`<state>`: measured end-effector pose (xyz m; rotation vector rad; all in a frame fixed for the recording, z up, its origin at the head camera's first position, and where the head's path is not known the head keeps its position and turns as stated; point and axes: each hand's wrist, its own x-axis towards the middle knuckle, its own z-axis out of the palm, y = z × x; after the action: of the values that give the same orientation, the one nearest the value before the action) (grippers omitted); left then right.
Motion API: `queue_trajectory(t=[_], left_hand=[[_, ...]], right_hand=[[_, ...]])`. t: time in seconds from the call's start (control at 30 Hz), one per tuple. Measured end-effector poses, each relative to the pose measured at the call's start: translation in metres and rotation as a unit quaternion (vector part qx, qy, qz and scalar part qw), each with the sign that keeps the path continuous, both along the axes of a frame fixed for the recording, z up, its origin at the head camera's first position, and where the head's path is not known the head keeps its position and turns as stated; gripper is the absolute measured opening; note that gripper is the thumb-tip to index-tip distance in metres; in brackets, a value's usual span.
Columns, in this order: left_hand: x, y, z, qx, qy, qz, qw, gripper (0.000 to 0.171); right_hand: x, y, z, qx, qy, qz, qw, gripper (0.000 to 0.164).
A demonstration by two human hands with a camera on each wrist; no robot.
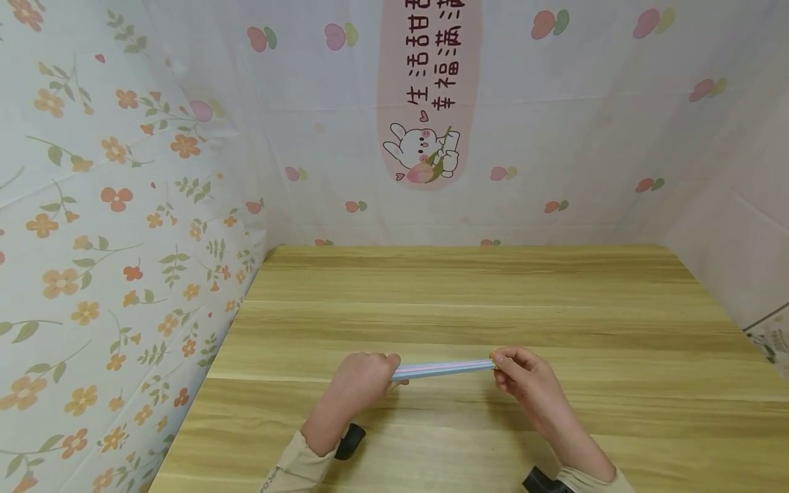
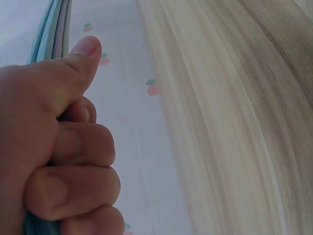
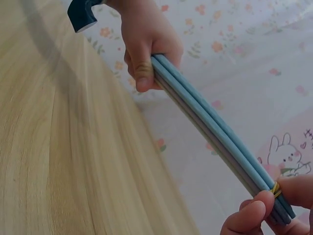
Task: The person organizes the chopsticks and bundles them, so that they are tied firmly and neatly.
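A bundle of slim chopsticks (image 1: 444,369), light blue with some pinkish-purple ones, is held nearly level above the table by both hands. The left hand (image 1: 360,380) grips one end; in the left wrist view its fingers curl round the chopsticks (image 2: 49,34) with the thumb along them. At the other end, the right hand (image 1: 533,387) pinches the bundle between thumb and fingers. A yellow rubber band (image 3: 276,190) is wrapped round that end, right at the right hand's fingertips. The chopstick tips stick out a little past the band.
Below the hands lies a wood-grain table (image 1: 462,294). Floral cloth (image 1: 123,226) hangs on the left, and a white cloth with a rabbit print (image 1: 425,150) stands behind the table's far edge. Black wrist mounts (image 1: 350,441) sit by the sleeves.
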<state>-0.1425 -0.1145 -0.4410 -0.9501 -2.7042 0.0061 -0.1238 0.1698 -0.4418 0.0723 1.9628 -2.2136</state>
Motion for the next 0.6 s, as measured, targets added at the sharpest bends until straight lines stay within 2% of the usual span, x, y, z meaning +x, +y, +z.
queue_trajectory(t=[0.2, 0.4, 0.5, 0.6], left_hand=[[-0.0001, -0.0012, 0.0010, 0.001, 0.001, 0.002, 1.0000, 0.038], [-0.0009, -0.0015, -0.0002, -0.003, 0.010, -0.005, 0.9999, 0.039], [-0.0008, -0.0013, -0.0002, -0.004, 0.005, -0.006, 1.0000, 0.039], [-0.0002, -0.0013, 0.0014, -0.004, -0.009, -0.005, 0.9999, 0.038]], right_hand=[[0.0013, -0.0039, 0.0019, 0.005, -0.003, -0.014, 1.000, 0.008], [0.0012, -0.0034, 0.0012, 0.003, 0.007, 0.011, 1.000, 0.005], [0.0008, -0.0031, 0.0012, 0.003, 0.014, 0.015, 1.000, 0.002], [0.0007, -0.0026, 0.0024, 0.014, 0.012, 0.011, 1.000, 0.006]])
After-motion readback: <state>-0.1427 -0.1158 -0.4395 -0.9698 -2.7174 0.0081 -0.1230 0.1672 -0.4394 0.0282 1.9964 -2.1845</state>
